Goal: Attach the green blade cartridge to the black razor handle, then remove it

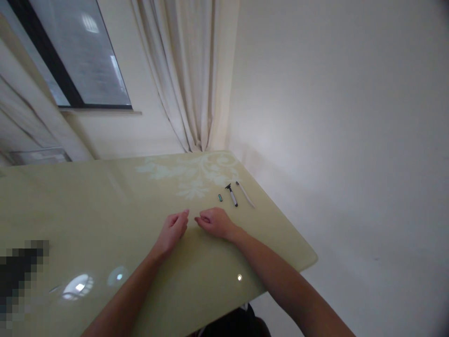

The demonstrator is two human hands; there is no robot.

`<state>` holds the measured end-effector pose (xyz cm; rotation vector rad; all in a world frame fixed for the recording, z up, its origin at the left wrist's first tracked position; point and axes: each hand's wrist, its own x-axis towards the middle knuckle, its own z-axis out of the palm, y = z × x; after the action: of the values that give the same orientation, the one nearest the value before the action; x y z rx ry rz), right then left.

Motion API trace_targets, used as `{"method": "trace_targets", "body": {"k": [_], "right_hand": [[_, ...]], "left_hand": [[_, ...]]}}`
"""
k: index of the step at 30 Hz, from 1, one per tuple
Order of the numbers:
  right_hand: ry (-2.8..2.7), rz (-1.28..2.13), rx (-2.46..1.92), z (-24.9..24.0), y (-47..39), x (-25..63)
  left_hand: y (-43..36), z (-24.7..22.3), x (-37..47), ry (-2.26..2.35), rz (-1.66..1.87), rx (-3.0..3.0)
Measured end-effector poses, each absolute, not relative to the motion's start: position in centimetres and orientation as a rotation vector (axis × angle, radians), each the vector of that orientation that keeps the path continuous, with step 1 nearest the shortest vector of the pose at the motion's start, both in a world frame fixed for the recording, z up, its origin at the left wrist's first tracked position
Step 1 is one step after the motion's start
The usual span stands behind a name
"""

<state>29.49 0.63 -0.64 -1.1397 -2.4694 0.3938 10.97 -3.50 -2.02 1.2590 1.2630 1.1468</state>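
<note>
Both of my hands rest on the pale glossy tabletop, a small gap between them. My left hand (175, 226) is loosely curled, its thumb along the top, and nothing shows in it. Opposite it, my right hand (214, 221) is bent into a loose fist, also with nothing visible inside. Just beyond the right hand lie three small things in a row, none touched by a hand: a small razor blade cartridge (220, 197), a razor (233, 196) with a dark head and a grey-and-black handle, and a white toothbrush (246, 195) with dark bristles.
The table (87, 210) meets a plain wall (333, 117) along its right side; its rounded near-right corner juts out. Behind it hang a beige curtain (185, 70) and a dark-framed window (80, 56). A blurred dark shape (21, 276) covers the left edge.
</note>
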Motion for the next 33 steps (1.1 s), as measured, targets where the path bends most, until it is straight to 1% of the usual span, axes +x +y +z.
{"method": "trace_targets", "body": {"k": [6,11,16,23,28,33], "right_hand": [[-2.173,0.213,-1.531,1.2,2.5,31.4],[-1.976,0.095,-1.831,1.9,4.3,34.2],[-2.062,-0.045,-1.811,0.6,5.4,35.5],[-2.092,-0.019,-1.799,-0.9,6.0,35.2],[-2.062,0.014,-1.803,-1.4,6.0,35.2],[-2.030,0.047,-1.812,-1.6,6.1,35.6]], "left_hand": [[-1.5,-2.1,12.9,1.484,0.964,1.746],[1.9,-1.7,16.4,1.619,0.830,1.949],[4.0,-1.6,19.8,1.798,0.699,2.076],[5.4,-2.1,20.6,1.863,0.627,2.176],[5.6,-2.3,18.6,1.797,0.605,2.261],[3.5,-2.4,12.6,1.781,0.607,2.311]]}}
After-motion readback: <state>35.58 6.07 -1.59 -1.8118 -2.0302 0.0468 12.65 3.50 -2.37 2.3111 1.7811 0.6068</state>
